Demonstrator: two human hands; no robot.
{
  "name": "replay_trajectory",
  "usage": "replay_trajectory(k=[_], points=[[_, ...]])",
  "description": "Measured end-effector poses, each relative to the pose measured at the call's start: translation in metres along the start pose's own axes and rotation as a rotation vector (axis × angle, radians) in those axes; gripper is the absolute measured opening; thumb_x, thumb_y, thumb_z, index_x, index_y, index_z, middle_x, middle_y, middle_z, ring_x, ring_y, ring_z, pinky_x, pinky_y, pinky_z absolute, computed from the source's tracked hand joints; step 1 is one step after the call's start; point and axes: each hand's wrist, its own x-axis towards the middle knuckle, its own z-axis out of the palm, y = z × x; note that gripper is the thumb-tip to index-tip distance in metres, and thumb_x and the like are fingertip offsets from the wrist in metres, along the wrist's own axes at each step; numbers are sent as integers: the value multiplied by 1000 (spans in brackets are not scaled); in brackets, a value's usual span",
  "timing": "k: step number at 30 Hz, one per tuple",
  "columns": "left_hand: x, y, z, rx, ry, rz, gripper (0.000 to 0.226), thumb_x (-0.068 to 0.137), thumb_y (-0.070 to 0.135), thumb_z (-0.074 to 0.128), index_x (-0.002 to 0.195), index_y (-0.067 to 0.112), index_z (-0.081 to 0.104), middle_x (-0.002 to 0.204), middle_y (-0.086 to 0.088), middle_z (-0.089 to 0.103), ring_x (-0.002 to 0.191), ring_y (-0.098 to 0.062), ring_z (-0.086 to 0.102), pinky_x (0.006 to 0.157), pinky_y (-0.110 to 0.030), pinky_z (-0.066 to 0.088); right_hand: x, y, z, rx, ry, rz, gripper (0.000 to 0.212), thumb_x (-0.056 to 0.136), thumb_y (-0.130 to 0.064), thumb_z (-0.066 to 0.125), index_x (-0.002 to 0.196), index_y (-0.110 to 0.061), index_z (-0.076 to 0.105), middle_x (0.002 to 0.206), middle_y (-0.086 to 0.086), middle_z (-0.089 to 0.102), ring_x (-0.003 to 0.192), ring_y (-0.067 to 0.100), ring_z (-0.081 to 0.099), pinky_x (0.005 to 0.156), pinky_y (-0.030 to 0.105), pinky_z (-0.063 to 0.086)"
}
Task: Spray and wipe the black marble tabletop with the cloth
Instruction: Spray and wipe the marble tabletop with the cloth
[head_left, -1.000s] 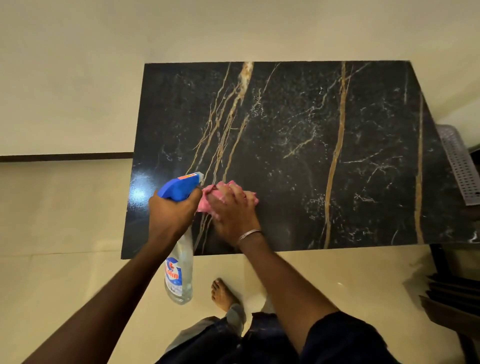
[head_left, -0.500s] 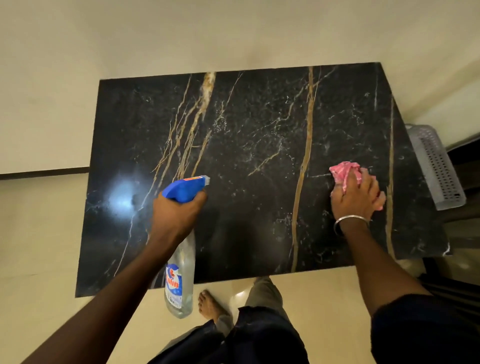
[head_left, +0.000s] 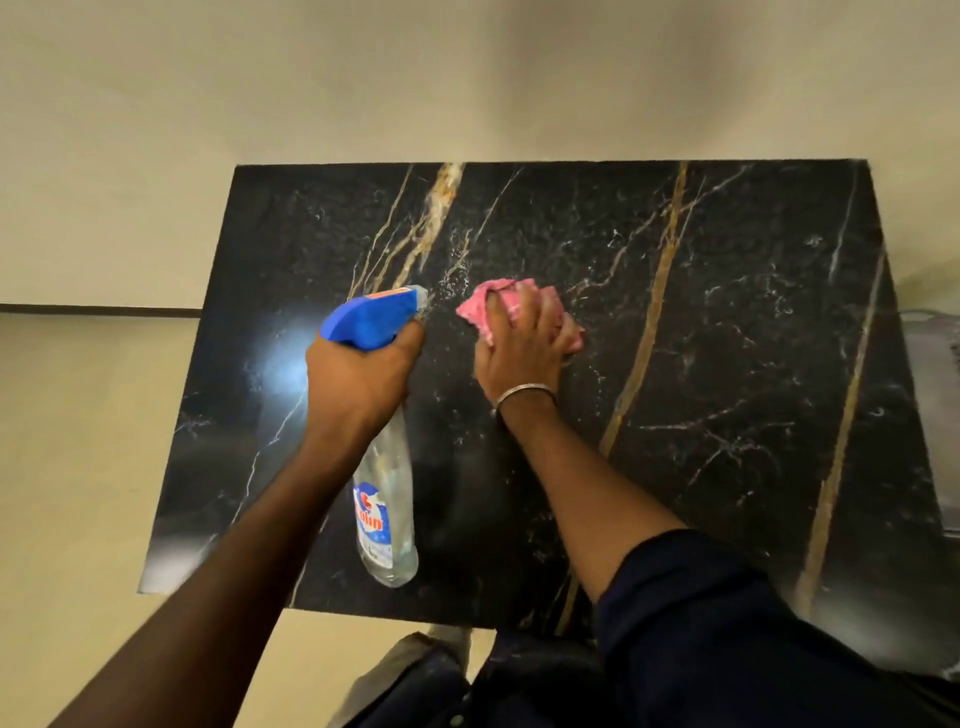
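From the head camera I look straight down on the black marble tabletop (head_left: 701, 364), dark stone with gold and white veins, set against a pale wall and floor. My left hand (head_left: 358, 382) is wrapped around the neck of a clear spray bottle (head_left: 387, 499), the fingers clamped tight under its blue trigger head (head_left: 371, 319). The nozzle points away from me over the stone, and the bottle body hangs down toward the near edge, its blue and red label facing up. A scatter of fine droplets shows on the surface just past the nozzle.

My right hand (head_left: 524, 348) lies just beside the nozzle, pressed flat on a crumpled pink cloth (head_left: 501, 296), fingers close together and curled over it, pinning it to the tabletop near the middle. Pink folds stick out ahead of the fingertips and to the right of the knuckles. A thin metal bangle (head_left: 524, 392) circles that wrist, and a dark sleeve (head_left: 701, 613) covers the forearm lower down. A bright glare sits on the stone to the left of the bottle.
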Motion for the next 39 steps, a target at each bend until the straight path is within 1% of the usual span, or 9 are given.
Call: replay_trajectory(k=[5, 9, 11, 16, 21, 25, 27, 33, 39], points=[[11, 3, -8, 5, 59, 24, 26, 82, 26, 68, 92, 3, 64, 78, -27, 64, 54, -22, 58, 49, -27, 52, -28, -57, 19, 32, -59, -285, 53, 82, -40, 54, 135, -29, 50, 151, 12, 38, 140, 39, 29, 109, 60, 19], [20, -3, -18, 29, 53, 28, 24, 81, 31, 68, 89, 9, 64, 79, -23, 66, 63, -35, 63, 61, -44, 57, -59, -33, 17, 13, -96, -454, 56, 82, -39, 51, 138, -32, 46, 153, 7, 35, 143, 35, 24, 109, 59, 20], [27, -4, -22, 11, 25, 27, 23, 82, 31, 68, 90, 10, 64, 81, -22, 66, 62, -30, 62, 63, -46, 57, -73, -8, 10, -9, -87, -435, 58, 81, -39, 51, 138, -32, 45, 153, 5, 34, 145, 34, 22, 110, 58, 21], [45, -6, -29, -28, -26, 31, 21, 86, 30, 67, 94, 12, 62, 86, -21, 67, 50, -8, 59, 49, -18, 53, -98, 71, -6, -48, -27, -140, 58, 80, -42, 50, 137, -30, 50, 152, 5, 37, 144, 32, 26, 109, 56, 24], [62, -7, -44, -70, -60, 57, 18, 87, 27, 66, 95, 12, 62, 88, -24, 65, 58, -18, 58, 56, -27, 53, -72, 126, -19, -79, 91, 213, 56, 83, -43, 45, 133, -21, 54, 150, 10, 39, 138, 37, 31, 107, 58, 24], [77, -10, -59, -107, -44, 80, 10, 86, 24, 67, 86, 16, 61, 83, -26, 64, 55, -19, 57, 53, -28, 53, -19, 110, -20, -32, 175, 484, 56, 83, -41, 42, 132, -17, 53, 150, 14, 38, 138, 41, 30, 106, 61, 23], [83, -13, -67, -118, -44, 88, 12, 86, 24, 68, 87, 14, 61, 81, -27, 62, 56, -21, 57, 56, -32, 54, 7, 88, -18, 0, 184, 525, 57, 84, -40, 44, 137, -19, 49, 151, 17, 36, 139, 43, 28, 106, 63, 22], [88, -15, -81, -140, -23, 132, 18, 84, 26, 67, 88, 9, 63, 77, -27, 60, 61, -33, 58, 62, -41, 55, 51, -3, -11, -81, -8, 143, 58, 89, -36, 53, 144, -25, 40, 154, 14, 32, 142, 42, 22, 110, 61, 22], [82, -13, -84, -156, -25, 139, 16, 84, 27, 69, 83, 12, 62, 74, -27, 59, 58, -24, 56, 61, -40, 53, 30, -71, -4, -167, -176, -299, 55, 90, -33, 51, 144, -27, 41, 154, 9, 33, 141, 40, 25, 108, 58, 27]])
